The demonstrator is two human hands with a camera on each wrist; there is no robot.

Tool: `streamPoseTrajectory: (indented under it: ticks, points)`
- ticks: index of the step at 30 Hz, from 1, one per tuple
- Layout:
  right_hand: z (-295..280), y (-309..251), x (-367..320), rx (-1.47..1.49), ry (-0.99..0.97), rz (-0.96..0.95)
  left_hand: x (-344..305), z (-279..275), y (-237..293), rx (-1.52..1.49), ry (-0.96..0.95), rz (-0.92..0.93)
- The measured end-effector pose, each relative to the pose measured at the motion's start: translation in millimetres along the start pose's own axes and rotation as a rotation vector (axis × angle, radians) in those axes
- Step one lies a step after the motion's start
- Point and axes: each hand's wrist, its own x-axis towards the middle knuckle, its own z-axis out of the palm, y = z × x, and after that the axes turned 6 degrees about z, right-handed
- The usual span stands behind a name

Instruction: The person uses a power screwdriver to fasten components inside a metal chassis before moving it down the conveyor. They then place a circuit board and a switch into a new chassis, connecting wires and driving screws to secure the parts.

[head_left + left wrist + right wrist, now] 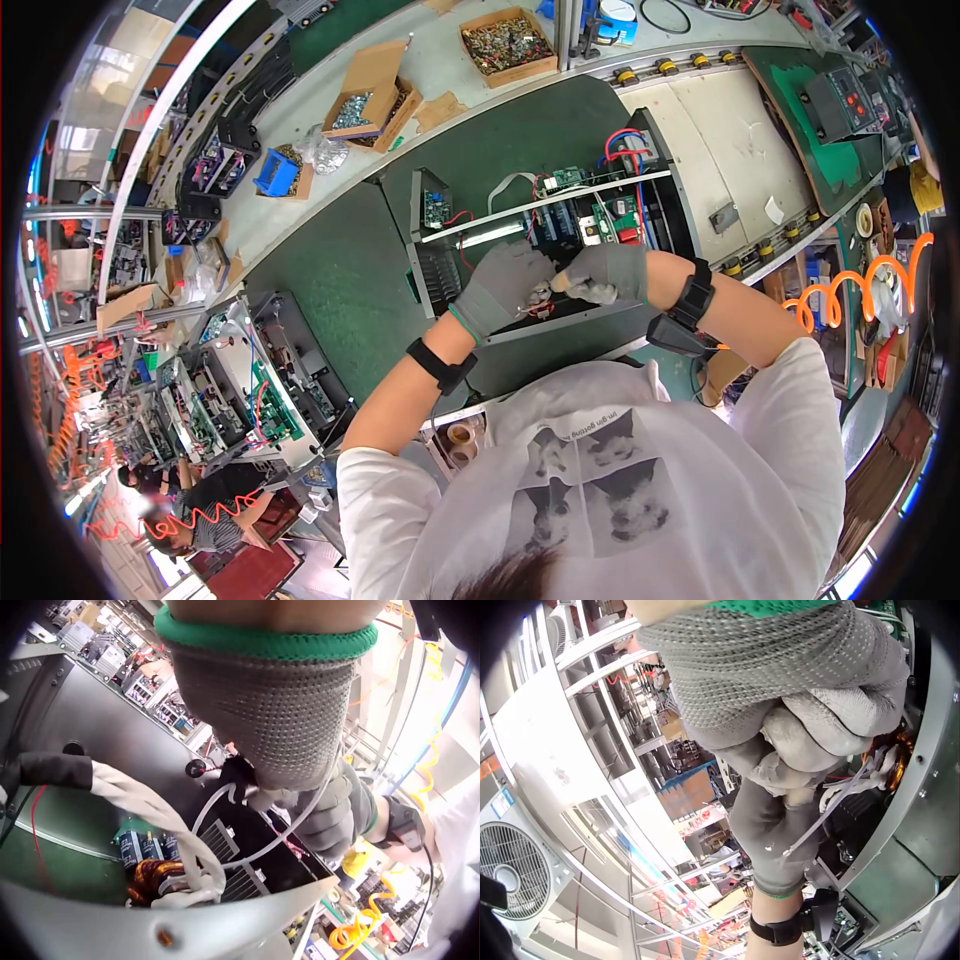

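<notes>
Two gloved hands meet, fingers curled. Right hand [602,274] pinches white strip [303,818]; left hand [507,284] grip hidden. Copper coil [155,879] near left fingers. Open chassis [480,224] beneath, long axis side to side.

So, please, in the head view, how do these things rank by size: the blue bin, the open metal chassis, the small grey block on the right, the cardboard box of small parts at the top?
Largest to smallest:
1. Open metal chassis
2. Cardboard box of small parts
3. Blue bin
4. Small grey block
</notes>
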Motion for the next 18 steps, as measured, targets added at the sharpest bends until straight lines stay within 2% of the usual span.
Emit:
streamPoseTrajectory:
  ticks: [1, 2, 4, 5, 6, 8, 9, 10, 11, 12, 14, 16, 18]
  points:
    - [-1, -2, -2, -0.139, 0.106, -0.015, -1, 3, 4, 0.056, 0.06, -0.004]
    - [0, -6, -3, -0.141, 0.102, -0.015, -1, 6, 7, 0.111, 0.12, -0.009]
    - [7, -16, -9, -0.77, 0.424, -0.174, 0, 8, 10, 0.128, 0.118, -0.044]
    - [10, -23, -17, -0.943, 0.45, -0.153, 2, 8, 12, 0.123, 0.12, -0.079]
    - [14, -27, -21, -0.945, 0.449, -0.156, 3, 7, 13, 0.119, 0.123, -0.113]
    - [18, -31, -27, -1.401, 0.575, -0.152, 6, 2, 12, 0.045, 0.081, -0.17]
    - [15, -30, -26, -1.395, 0.581, -0.155, 9, 0, 11, -0.036, 0.04, -0.225]
    - [11, -27, -24, -1.491, 0.628, -0.238, 12, -2, 12, -0.033, 0.036, -0.217]
    - [6, -25, -22, -1.584, 0.674, -0.319, 15, -5, 14, -0.254, 0.031, -0.401]
    - [2, -24, -20, -1.577, 0.679, -0.315, 18, -5, 16, -0.477, 0.023, -0.587]
    - [-7, -24, -16, -1.626, 0.74, -0.442, 23, -3, 11, -0.445, 0.012, -0.567]
    - [-19, -19, -9, -1.585, 0.751, -0.454, 25, 2, 7, -0.415, 0.002, -0.545]
    - [-34, -9, 4, -1.437, 0.716, -0.884, 21, 8, 5, -0.458, 0.153, -0.511]
